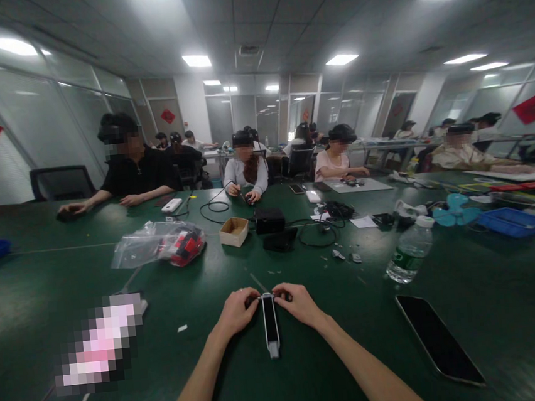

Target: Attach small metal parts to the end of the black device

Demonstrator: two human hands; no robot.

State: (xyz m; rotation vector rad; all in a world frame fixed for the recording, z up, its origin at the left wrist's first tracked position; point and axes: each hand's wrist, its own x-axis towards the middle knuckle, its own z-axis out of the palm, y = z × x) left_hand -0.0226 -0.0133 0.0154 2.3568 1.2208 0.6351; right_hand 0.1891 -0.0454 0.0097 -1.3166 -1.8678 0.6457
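Observation:
A slim white-edged device [270, 323] with a long black face lies on the green table straight in front of me, a pale, plug-like piece at its near end. My left hand [240, 309] has its fingertips closed at the left of the device's far end. On the opposite side, my right hand [299, 301] pinches at the right of the same end. The curled fingers hide exactly what they grip there. A thin translucent strip [259, 282] lies just beyond the fingertips.
A black phone [439, 338] and a water bottle [411, 249] stand to the right. Left are a blurred-out pink object [102, 345] and a plastic bag [158, 244]. Ahead are a small box [234, 231], cables and scraps. Several people sit across the table.

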